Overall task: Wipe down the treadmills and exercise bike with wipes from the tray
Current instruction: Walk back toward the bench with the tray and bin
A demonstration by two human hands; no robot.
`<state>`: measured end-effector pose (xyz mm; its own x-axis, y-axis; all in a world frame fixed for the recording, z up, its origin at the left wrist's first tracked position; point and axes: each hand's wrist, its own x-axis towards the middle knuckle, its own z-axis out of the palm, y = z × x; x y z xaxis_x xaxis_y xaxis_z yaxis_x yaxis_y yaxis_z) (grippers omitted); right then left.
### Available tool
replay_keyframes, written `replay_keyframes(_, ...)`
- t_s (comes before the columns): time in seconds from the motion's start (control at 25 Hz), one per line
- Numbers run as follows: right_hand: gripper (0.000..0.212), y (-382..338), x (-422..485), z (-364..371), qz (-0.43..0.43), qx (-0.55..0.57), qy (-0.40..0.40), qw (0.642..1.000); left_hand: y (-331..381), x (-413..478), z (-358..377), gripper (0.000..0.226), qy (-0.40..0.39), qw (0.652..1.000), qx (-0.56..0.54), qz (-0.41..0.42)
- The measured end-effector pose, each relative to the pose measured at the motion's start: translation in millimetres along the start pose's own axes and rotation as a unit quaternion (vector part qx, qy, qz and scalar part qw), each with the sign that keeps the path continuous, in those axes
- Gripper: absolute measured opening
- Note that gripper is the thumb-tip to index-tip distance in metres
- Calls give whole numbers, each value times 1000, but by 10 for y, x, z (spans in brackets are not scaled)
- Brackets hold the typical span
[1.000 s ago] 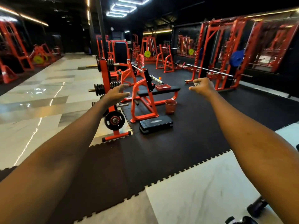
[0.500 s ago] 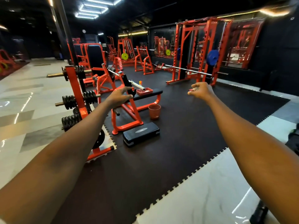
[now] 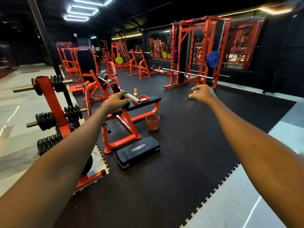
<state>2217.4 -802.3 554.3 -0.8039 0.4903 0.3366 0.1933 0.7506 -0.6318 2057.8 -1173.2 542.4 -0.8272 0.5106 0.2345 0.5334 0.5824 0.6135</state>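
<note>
Drawn closer and lower in the view than half a second earlier were the black padded bench (image 3: pixel 152 100) and the tray (image 3: pixel 142 99) set on it. Fingers (image 3: pixel 123 94) of the left hand (image 3: pixel 117 102) were held straight and loosely spread, with nothing gripped. They were seen across the chrome bar end (image 3: pixel 134 98), though contact could not be judged. Fingers (image 3: pixel 199 87) of the right hand (image 3: pixel 204 94) were curled inward, and a small pale item (image 3: pixel 195 92) was pinched at their tips; what it was could not be made out. The tray, red, shallow and rectangular with something pale inside, was found just right of the left fingertips and well left of the right hand. An orange-topped spray bottle (image 3: pixel 135 92) was stood upright just beside the tray's far-left corner. Below the bench's end, a tapered terracotta-coloured bucket (image 3: pixel 152 122) was placed on the black rubber mat (image 3: pixel 172 186), whose toothed edge was locked against the glossy marble floor (image 3: pixel 243 206). A black textured step platform (image 3: pixel 138 152) was laid near the bench frame's orange foot. Black plates were stacked on an orange plate rack (image 3: pixel 52 102) at left, and a blue disc (image 3: pixel 212 59) was hung on the orange power rack (image 3: pixel 199 51) behind.
</note>
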Motion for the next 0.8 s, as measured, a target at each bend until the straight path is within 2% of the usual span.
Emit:
replay_keyframes(0.44, 56, 547, 3020, 936, -19, -19, -51, 998, -562, 2925, 565, 50, -7, 999, 3, -51)
replay_keyframes(0.8, 55, 1072, 5381, 1952, -17, -10, -62, 998, -1092, 5427, 888, 51, 1, 998, -39, -50)
